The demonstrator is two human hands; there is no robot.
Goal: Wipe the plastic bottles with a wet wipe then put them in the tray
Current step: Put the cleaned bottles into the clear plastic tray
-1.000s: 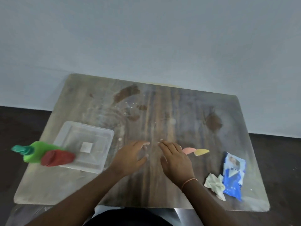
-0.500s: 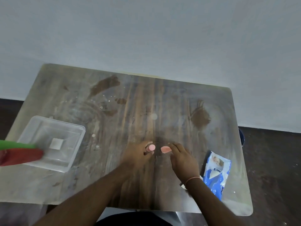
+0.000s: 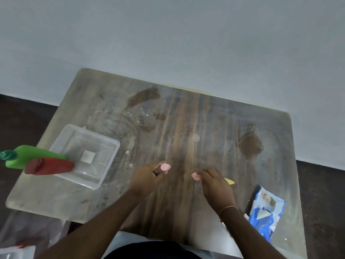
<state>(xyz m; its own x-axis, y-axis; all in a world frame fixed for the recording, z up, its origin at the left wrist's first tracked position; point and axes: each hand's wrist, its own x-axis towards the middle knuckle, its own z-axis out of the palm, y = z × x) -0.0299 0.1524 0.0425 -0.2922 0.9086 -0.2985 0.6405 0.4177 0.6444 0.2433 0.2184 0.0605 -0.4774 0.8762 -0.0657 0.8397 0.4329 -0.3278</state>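
Observation:
A green bottle (image 3: 28, 158) and a red bottle (image 3: 49, 166) lie on their sides at the table's left edge, against the left rim of a clear plastic tray (image 3: 110, 155). A blue wet wipe pack (image 3: 265, 212) lies at the right front. At the table's middle front, my left hand (image 3: 147, 177) pinches a small pink disc (image 3: 165, 167), and my right hand (image 3: 214, 184) pinches another pink piece (image 3: 196, 176). A yellow piece (image 3: 229, 181) peeks out beside my right hand.
The wooden table (image 3: 186, 118) shows dark stains and white specks. A small white square lies in the tray's bottom. A pale wall stands behind, with dark floor on both sides. Clear plastic lies at the lower left, below the table.
Both hands went from lying flat on the table to each pinching a pink piece and have drawn slightly apart. The camera view swung left and back.

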